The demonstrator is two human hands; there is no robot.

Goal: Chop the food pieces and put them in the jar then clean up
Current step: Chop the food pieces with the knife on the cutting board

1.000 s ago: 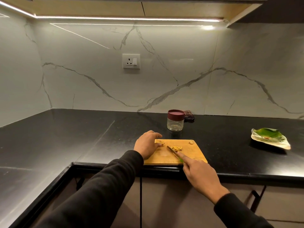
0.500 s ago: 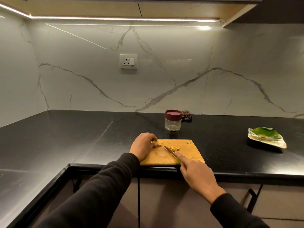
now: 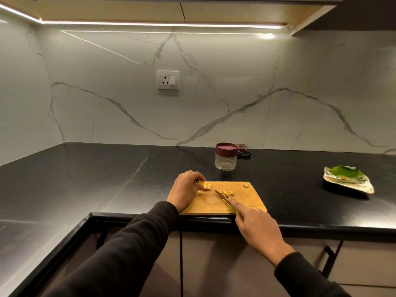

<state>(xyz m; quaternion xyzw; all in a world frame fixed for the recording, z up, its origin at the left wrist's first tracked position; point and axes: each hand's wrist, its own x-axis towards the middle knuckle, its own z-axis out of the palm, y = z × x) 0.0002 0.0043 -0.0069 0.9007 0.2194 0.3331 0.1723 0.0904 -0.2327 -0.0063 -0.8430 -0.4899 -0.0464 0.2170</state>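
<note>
Chopping is underway: on the cutting board point(image 3: 246, 202) the left hand point(image 3: 184, 190) pinches an uncut food piece point(image 3: 206, 186) while the right hand point(image 3: 256, 224) grips the knife point(image 3: 221, 196) beside the chopped bits point(image 3: 228, 192); next, probably slice again, the lidded jar point(image 3: 226, 156) waiting at 12 o'clock.

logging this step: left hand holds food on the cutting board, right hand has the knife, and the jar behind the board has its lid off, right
Not quite: the head view shows the jar with its maroon lid on. The rest holds: left hand holds food on the cutting board, right hand has the knife.
</note>
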